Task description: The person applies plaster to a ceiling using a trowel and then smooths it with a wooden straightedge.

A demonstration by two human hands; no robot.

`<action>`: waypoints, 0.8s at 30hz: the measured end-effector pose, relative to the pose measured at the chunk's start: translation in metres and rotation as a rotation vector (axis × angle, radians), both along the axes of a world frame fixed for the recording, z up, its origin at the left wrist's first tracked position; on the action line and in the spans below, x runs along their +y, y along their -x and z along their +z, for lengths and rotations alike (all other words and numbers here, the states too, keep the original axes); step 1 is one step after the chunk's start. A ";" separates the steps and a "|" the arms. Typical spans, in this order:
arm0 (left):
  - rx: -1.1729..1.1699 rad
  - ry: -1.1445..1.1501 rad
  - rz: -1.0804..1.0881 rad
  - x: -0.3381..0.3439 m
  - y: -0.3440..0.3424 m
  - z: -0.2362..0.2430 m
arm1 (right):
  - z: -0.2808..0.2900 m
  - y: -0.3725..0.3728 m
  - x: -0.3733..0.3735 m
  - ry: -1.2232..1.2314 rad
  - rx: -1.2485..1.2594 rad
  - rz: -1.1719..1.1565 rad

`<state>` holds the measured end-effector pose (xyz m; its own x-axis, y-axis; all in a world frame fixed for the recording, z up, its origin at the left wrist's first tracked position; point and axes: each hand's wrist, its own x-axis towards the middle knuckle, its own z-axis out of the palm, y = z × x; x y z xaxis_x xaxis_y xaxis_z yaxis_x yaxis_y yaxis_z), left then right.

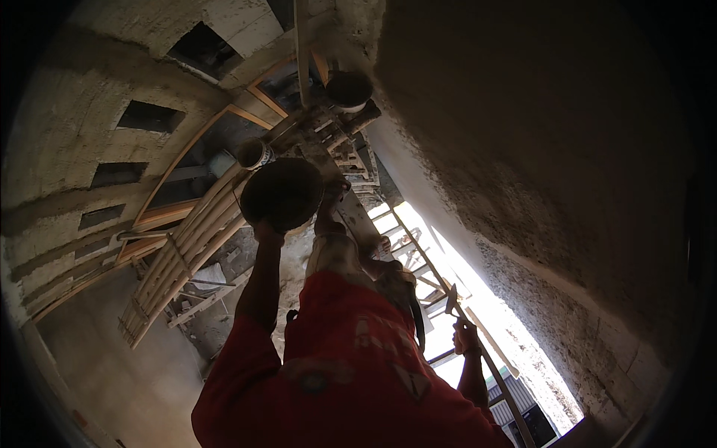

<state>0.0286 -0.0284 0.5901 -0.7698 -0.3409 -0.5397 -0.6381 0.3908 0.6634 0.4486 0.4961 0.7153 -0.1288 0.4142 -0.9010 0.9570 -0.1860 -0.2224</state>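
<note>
My left hand [269, 233] is closed on the near rim of a dark round bucket [282, 196]. A thin wire handle shows at its left side, and what it contains is too dark to make out. Just beyond it sits a smaller pale-sided bucket [254, 154]. Off to the right, my right hand [467, 336] is closed round the handle of a small trowel [451, 300], whose blade points up and away from me. That hand hangs in front of the bright gap, apart from the plastered wall [523, 149].
I am standing on a narrow plank [358, 224] of a raised scaffold. Bamboo poles [198, 243] lie bundled on the left. Another dark bucket [349, 89] stands farther along. A wooden ladder [422, 257] runs by the bright opening. An upright post [302, 52] rises at the far end.
</note>
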 end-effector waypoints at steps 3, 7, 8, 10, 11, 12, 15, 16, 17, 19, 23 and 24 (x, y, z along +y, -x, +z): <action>-0.112 0.597 -0.603 -0.008 0.027 -0.006 | -0.010 0.040 0.001 -0.024 -0.038 0.095; 0.044 -0.124 0.047 -0.030 0.053 -0.064 | 0.006 0.151 -0.023 0.072 0.021 0.051; 0.018 -0.301 0.227 -0.033 0.062 -0.081 | 0.000 0.171 -0.023 0.137 0.039 0.081; -0.078 -0.430 0.431 -0.032 0.083 -0.105 | 0.004 0.239 -0.043 0.151 0.119 0.065; -0.100 -0.404 0.399 -0.029 0.094 -0.113 | 0.003 0.275 -0.055 0.153 0.064 0.144; -0.119 -0.377 0.363 -0.026 0.106 -0.122 | -0.005 0.305 -0.063 0.153 0.013 0.220; -0.167 -0.402 0.369 -0.026 0.136 -0.164 | -0.056 0.385 -0.089 0.290 -0.033 0.199; -0.208 -0.451 0.420 -0.031 0.145 -0.185 | -0.080 0.415 -0.103 0.303 0.000 0.199; -0.175 -0.443 0.374 -0.031 0.151 -0.203 | -0.112 0.439 -0.111 0.307 0.084 0.248; -0.099 -0.413 0.282 -0.032 0.160 -0.241 | -0.172 0.503 -0.125 0.456 0.176 0.177; -0.094 -0.678 0.522 -0.024 0.190 -0.307 | -0.292 0.626 -0.141 0.622 0.482 0.130; -0.108 -0.712 0.536 -0.013 0.200 -0.318 | -0.327 0.653 -0.137 0.661 0.525 0.063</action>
